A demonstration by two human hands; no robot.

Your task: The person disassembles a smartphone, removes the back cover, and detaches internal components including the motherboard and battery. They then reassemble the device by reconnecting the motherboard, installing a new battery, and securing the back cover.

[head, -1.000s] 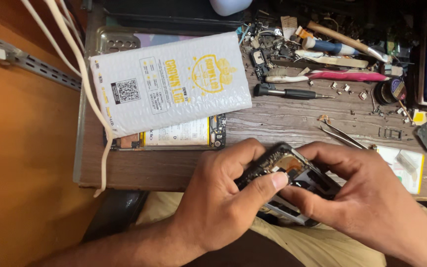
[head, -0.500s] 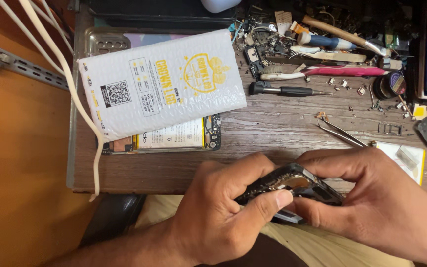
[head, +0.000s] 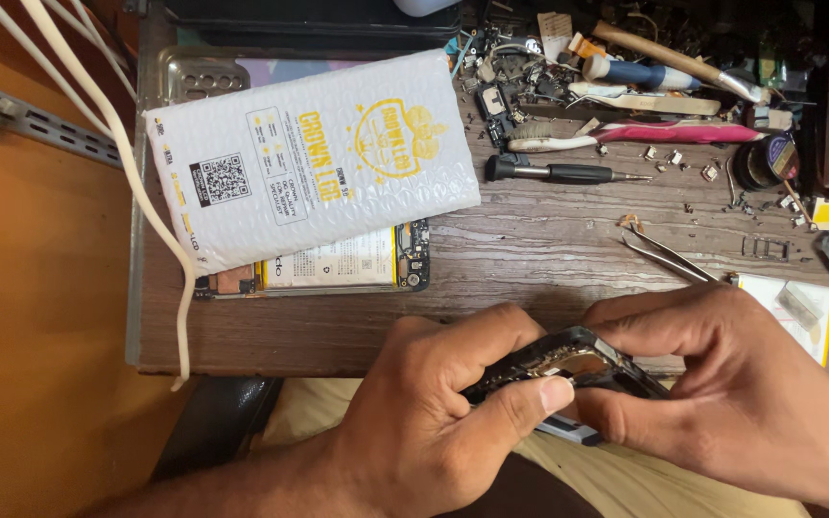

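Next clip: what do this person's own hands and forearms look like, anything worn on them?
Both the left hand and the right hand are bare: no gloves, rings, watch or bands show. Forearms are uncovered as far as the picture reaches; no sleeves visible. Fingernails are short.

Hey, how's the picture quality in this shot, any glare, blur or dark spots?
Head view: sharp and evenly lit on the white padded envelope and both hands, left hand, right hand; no strong glare; the cluttered top right corner falls into shadow; the phone frame is slightly soft.
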